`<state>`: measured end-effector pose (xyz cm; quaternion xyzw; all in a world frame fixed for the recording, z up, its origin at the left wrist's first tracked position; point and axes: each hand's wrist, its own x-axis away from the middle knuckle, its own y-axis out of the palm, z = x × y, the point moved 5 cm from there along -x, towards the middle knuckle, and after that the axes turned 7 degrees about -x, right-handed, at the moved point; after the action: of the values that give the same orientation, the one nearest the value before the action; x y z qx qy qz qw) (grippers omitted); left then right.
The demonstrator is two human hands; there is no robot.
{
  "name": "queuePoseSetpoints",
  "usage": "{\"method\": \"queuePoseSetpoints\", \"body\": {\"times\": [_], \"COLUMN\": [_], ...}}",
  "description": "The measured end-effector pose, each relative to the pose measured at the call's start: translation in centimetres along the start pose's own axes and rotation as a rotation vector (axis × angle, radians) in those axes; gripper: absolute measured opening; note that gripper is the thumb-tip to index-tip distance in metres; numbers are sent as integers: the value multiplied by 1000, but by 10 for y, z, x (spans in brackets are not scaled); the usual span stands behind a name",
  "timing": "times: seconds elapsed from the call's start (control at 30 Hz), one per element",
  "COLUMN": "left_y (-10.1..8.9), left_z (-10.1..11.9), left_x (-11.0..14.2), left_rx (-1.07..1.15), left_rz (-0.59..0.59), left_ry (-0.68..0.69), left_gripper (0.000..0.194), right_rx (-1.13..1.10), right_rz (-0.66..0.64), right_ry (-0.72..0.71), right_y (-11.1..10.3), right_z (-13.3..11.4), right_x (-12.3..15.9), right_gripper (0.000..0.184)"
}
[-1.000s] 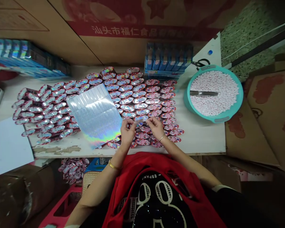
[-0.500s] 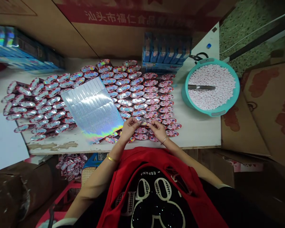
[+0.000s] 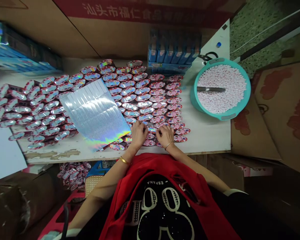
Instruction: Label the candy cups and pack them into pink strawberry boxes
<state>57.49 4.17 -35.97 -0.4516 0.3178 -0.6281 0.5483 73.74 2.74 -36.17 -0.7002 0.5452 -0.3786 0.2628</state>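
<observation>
Small oval-topped boxes with red and pink sides stand in rows; a silver-topped box (image 3: 152, 129) lies between my two hands. My left hand (image 3: 139, 134) is on its left, fingers bent down and closed at the box tops, fingertips hidden. On the other side is my right hand (image 3: 165, 135), fingers curled in with the thumb close to them; what they grip, if anything, is hidden. A shiny holographic sticker sheet (image 3: 95, 113) lies across the boxes just left of my left hand. Boxes right of it show plain pink tops (image 3: 174, 106).
On the right stands a turquoise basin (image 3: 193, 96) of small white pieces (image 3: 225, 103), a dark flat bar lying on them. Black scissors (image 3: 208, 57) lie behind it. Blue packs (image 3: 173, 50) stand at the back, cartons (image 3: 272, 113) at the right.
My hands were pinching a small shiny strip between them over a box. Now they are apart and lower, fingers curled, and the box between them shows a silver top.
</observation>
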Motion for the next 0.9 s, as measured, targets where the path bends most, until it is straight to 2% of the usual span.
{"method": "queuePoseSetpoints", "body": {"times": [0.17, 0.3, 0.37, 0.43, 0.5, 0.57, 0.63, 0.67, 0.77, 0.83, 0.9], "left_y": [0, -14, -34, -69, -116, -164, -198, -208, -213, -207, -202], "left_z": [1, -11, -36, -83, -146, -211, -269, -292, -339, -354, -361], "left_x": [4, 3, -6, -20, -36, -49, -61, -67, -82, -89, -93], "left_rx": [-38, 34, 120, 168, 140, 48, -79, -143, -271, -287, -261], "left_rz": [-5, 35, 78, 180, 334, 466, 500, 483, 364, 313, 314], "left_ry": [-74, -66, -19, -29, -107, -198, -258, -274, -265, -234, -206], "left_gripper": [8, 29, 32, 33, 33, 34, 35, 36, 34, 30, 25], "right_rx": [-17, -94, -115, -151, -197, -243, -277, -285, -247, -192, -136], "right_rz": [28, 54, 56, 54, 56, 54, 36, 19, -32, -64, -85], "right_ry": [72, 51, 9, -55, -155, -274, -387, -436, -532, -575, -629], "right_y": [1, -5, -7, -7, -3, 5, 20, 30, 69, 99, 127], "right_z": [5, 4, -4, -21, -52, -98, -152, -179, -255, -298, -334], "right_x": [-1, 6, 7, -1, -17, -42, -72, -88, -136, -164, -186], "right_gripper": [14, 32, 32, 28, 22, 19, 18, 19, 20, 21, 25]}}
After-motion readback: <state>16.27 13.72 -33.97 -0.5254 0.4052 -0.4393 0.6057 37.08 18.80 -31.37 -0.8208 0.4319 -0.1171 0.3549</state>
